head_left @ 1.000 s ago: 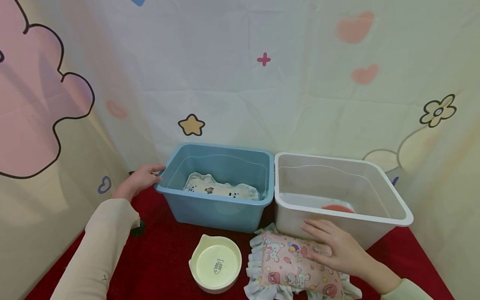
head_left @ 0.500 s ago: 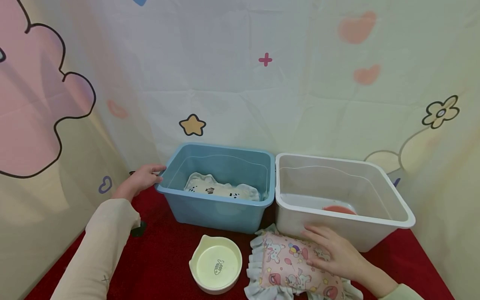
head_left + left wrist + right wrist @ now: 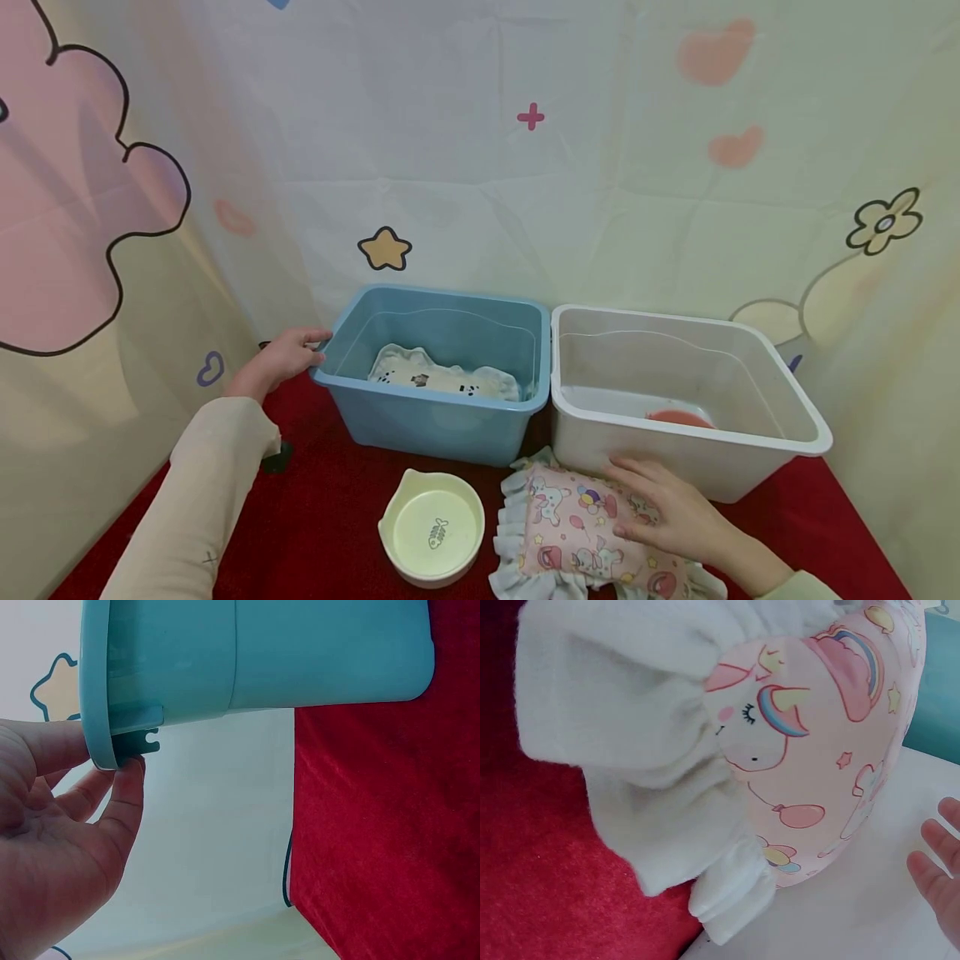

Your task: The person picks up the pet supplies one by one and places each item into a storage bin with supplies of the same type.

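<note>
My left hand [image 3: 283,360] grips the left end of the blue plastic bin's rim, thumb above and fingertips underneath, as the left wrist view shows on the blue bin [image 3: 172,660]. Inside that bin [image 3: 435,425] lies a white ruffled cushion [image 3: 442,379] with small dark prints. My right hand [image 3: 671,512] hovers with spread fingers over a pink pillow [image 3: 573,521] printed with unicorns and balloons and edged in white ruffles. In the right wrist view, the fingers [image 3: 934,877] appear beside the pillow [image 3: 810,772], apart from it. I cannot tell whether the thumb touches it.
To the right of the blue bin stands a white plastic bin [image 3: 738,462] with an orange-red item [image 3: 678,417] inside. A pale yellow pet bowl [image 3: 431,533] with a fish-bone print sits left of the pillow. Red cloth [image 3: 315,517] covers the surface; a printed curtain [image 3: 465,217] hangs behind.
My right hand has lowered slightly toward the pillow, its fingers still spread. The left hand stays on the blue bin's rim, and the bins, bowl and pillow keep their places.
</note>
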{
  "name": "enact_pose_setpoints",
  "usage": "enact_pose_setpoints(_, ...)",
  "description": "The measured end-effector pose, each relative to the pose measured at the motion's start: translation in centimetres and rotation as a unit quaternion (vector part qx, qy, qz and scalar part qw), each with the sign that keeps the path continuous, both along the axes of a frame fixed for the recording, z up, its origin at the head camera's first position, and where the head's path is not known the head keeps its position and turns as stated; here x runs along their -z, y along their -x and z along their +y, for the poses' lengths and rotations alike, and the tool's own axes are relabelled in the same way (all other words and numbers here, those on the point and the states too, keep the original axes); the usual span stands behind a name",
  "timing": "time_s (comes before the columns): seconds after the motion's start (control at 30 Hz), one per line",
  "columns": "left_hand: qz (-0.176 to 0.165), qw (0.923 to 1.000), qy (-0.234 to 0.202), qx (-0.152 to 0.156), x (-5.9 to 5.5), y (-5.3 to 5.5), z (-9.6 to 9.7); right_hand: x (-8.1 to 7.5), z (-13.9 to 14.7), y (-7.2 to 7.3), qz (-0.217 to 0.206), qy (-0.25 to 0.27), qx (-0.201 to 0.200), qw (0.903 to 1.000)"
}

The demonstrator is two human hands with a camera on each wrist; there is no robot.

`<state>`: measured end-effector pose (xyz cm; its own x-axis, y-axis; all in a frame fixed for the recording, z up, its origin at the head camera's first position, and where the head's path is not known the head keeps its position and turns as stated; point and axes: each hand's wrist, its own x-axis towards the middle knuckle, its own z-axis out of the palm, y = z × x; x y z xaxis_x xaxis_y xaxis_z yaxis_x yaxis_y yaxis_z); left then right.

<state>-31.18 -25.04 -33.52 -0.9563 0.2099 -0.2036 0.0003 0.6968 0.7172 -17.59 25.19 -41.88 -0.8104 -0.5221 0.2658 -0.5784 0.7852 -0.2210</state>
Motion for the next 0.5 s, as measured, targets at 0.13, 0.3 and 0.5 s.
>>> enact_pose_setpoints(0.13,-0.004,1.0000,-0.001,-0.003,0.07,-0.06,0.01,0.12,-0.04,-0.10,-0.019,0.007,0.005,0.9998)
enact_pose_setpoints(0.3,-0.005,1.0000,0.000,-0.006,-0.03,-0.06,0.01,0.30,-0.03,-0.24,-0.011,0.001,-0.005,0.9999)
enact_pose_setpoints(0.5,-0.006,1.0000,0.002,-0.005,-0.20,-0.09,0.11,0.63,0.11,-0.24,-0.015,-0.007,-0.008,0.9998)
